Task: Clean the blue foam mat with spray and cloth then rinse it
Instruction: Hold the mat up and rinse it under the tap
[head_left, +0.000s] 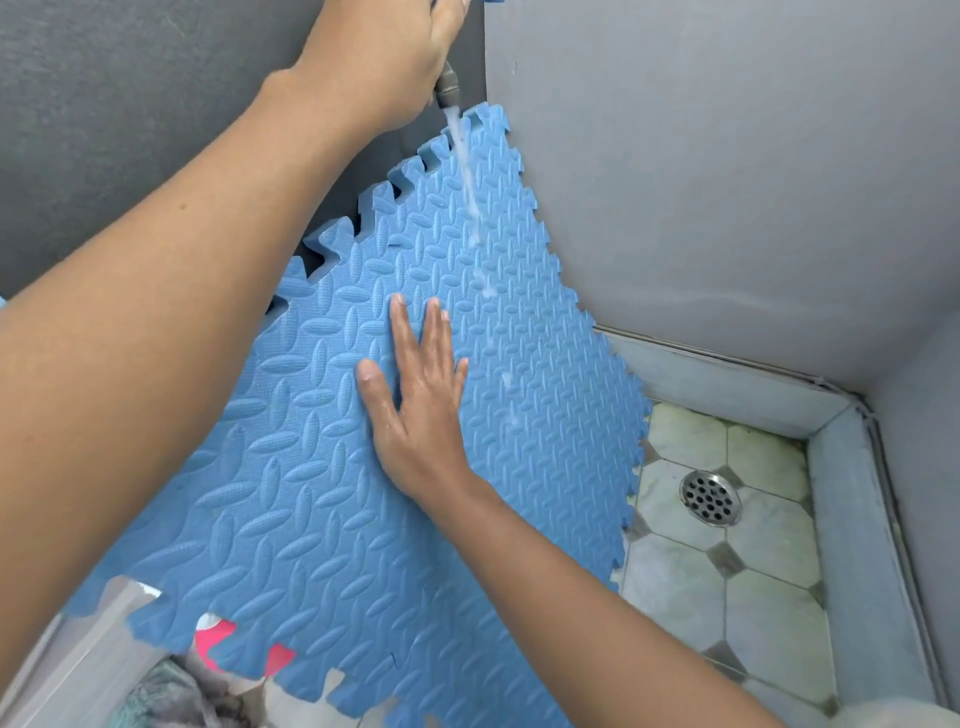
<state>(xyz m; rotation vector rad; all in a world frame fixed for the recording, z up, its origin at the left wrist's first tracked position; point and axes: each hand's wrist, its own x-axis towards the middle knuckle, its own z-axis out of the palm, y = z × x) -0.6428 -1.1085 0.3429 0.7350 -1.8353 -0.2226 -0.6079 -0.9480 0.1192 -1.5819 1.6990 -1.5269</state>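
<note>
The blue foam mat, embossed and with jigsaw edges, leans tilted against the dark wall in a shower stall. A grey tap sticks out above its top corner, and a thin stream of water runs from it down the mat's face. My left hand is raised and wrapped around the tap's top. My right hand lies flat and wet on the middle of the mat, fingers spread, holding nothing.
A round metal drain sits in the tiled floor at the right, bounded by a grey curb and grey walls. A crumpled cloth and something pink lie under the mat's lower edge.
</note>
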